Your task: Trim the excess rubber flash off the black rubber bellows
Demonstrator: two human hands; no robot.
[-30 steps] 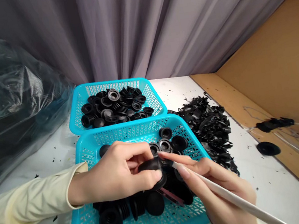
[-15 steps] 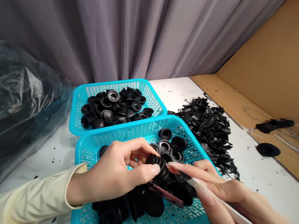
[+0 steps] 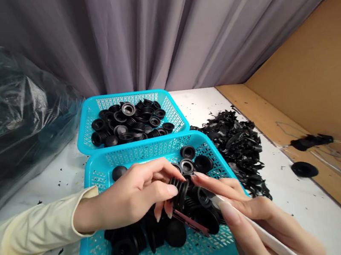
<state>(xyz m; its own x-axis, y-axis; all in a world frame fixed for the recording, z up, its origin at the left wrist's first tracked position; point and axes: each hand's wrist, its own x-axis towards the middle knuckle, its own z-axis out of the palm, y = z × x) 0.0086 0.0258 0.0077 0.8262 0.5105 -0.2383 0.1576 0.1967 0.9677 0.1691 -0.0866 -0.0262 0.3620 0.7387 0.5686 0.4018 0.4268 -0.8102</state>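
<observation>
My left hand (image 3: pixel 135 193) is closed on a black ribbed rubber bellows (image 3: pixel 177 189), pinched between thumb and fingers over the front blue basket (image 3: pixel 90 254). In my right hand (image 3: pixel 262 216) is a slim white-handled knife (image 3: pixel 265 235), held like a pen. Its grey blade end is close to the right side of the bellows, and my right fingertips are beside it. Whether the blade touches the rubber I cannot tell. Beneath both hands, the basket holds more black rubber pieces (image 3: pixel 176 233). A thin maroon object (image 3: pixel 192 223) lies among them, its kind unclear.
A second blue basket (image 3: pixel 81 137) of black bellows stands behind. Black rubber scraps (image 3: pixel 235 147) are heaped on the white table (image 3: pixel 293 194) at right. One black round piece (image 3: pixel 305 169) lies near the wooden panel. Clear plastic sheeting (image 3: pixel 18 104) fills the left, with a grey curtain behind.
The bellows has turned in my left hand, so its ribs show more clearly. My left fingers have shifted, with fingertips now visible below it. My right hand and knife have barely moved.
</observation>
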